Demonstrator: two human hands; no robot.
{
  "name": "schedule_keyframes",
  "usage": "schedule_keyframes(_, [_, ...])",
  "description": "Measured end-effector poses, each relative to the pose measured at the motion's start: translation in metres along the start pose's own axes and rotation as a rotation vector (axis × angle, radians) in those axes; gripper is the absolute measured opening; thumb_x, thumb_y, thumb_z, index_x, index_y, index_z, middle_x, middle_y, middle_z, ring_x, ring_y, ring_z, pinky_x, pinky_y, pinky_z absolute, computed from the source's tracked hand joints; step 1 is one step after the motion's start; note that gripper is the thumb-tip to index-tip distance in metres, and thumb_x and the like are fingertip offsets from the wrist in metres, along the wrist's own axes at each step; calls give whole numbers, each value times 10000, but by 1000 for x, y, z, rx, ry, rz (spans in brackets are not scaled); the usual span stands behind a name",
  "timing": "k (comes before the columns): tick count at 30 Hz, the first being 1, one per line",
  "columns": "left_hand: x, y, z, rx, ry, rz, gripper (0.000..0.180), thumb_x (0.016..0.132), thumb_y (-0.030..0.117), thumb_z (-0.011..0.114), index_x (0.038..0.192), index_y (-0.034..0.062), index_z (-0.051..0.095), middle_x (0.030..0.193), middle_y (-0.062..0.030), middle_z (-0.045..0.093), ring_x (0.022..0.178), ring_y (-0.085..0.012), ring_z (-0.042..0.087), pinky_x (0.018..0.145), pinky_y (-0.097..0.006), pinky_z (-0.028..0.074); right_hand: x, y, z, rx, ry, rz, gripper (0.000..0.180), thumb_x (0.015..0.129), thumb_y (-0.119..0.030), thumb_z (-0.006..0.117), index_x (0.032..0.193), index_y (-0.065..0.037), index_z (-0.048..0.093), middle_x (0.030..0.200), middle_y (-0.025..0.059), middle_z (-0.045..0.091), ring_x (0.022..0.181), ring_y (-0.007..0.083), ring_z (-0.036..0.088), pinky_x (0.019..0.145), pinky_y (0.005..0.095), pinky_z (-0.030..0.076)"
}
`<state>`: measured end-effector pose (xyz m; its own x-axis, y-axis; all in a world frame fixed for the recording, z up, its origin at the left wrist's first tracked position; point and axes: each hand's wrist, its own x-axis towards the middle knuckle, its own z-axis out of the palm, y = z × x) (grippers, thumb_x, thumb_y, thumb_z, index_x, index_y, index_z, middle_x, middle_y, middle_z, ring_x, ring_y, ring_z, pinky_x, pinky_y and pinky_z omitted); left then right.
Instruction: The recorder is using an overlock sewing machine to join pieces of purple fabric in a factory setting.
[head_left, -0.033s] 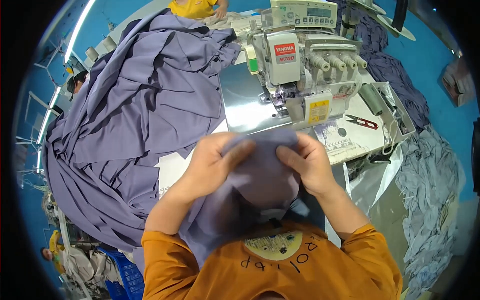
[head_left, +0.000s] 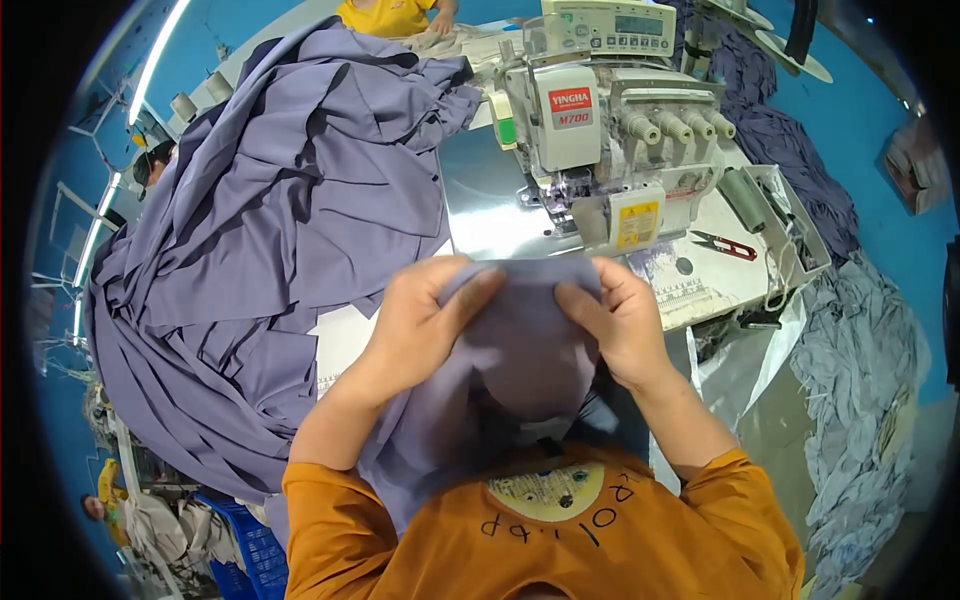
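Observation:
Between my two hands, a purple-grey piece of fabric (head_left: 530,330) is held up by its upper edge in front of the sewing machine (head_left: 575,130). My left hand (head_left: 425,320) pinches one end of that edge, thumb on top. At the other end, my right hand (head_left: 625,320) grips it the same way. The edge runs nearly straight from hand to hand, and the cloth hangs down toward my lap, its lower part blurred. My fingers behind the cloth are partly hidden. Beyond the hands lies the machine's shiny metal plate (head_left: 490,200).
A large heap of purple-grey cloth (head_left: 290,200) covers the table's left side. Red-handled thread snips (head_left: 725,246), a grey thread cone (head_left: 742,200) and a tray (head_left: 812,260) are right of the machine. Cloth (head_left: 860,380) hangs farther right. Another person (head_left: 385,17) is across the table.
The fabric's upper edge now looks straighter and flatter between my hands. Both hands have barely shifted.

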<state>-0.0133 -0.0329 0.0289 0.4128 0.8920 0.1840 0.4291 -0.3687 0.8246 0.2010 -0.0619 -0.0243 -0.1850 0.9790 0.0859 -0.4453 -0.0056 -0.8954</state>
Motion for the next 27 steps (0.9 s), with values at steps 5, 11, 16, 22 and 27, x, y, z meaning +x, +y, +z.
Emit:
schedule_keyframes(5, [24,-19,17,190,207,194,164,876,166,646,896,3,650,716,-134,601,655,-222,581,590,-313,435,19,11,-2,-50,133,-297,345,919,-78,621,1232,28,522,946,54,655,816,59,593,711,207,488])
schedule_keyframes(11, [43,-15,19,512,173,243,161,838,192,683,940,73,645,651,-103,585,576,-293,580,512,-363,440,24,17,-14,-876,306,-447,376,884,-28,631,1247,-19,534,798,67,655,589,73,542,546,224,451])
schedule_keyframes(16, [71,-22,13,537,73,442,147,801,167,727,908,90,661,580,-88,524,473,-230,490,463,-319,375,33,20,-17,-947,346,-694,182,874,-34,631,1053,-26,657,788,122,680,580,207,627,537,289,481])
schedule_keyframes(22, [83,-24,17,460,63,406,116,793,184,729,837,88,681,593,-102,538,507,-251,490,500,-341,389,34,10,-17,-1008,386,-554,142,880,-55,626,1008,-8,667,832,166,687,668,269,675,593,310,517])
schedule_keyframes(27, [81,-22,16,487,57,340,122,800,199,722,852,95,688,585,-101,528,529,-256,505,511,-346,393,38,8,-16,-1000,389,-545,138,876,-71,639,995,-7,670,832,161,687,661,260,674,588,315,515])
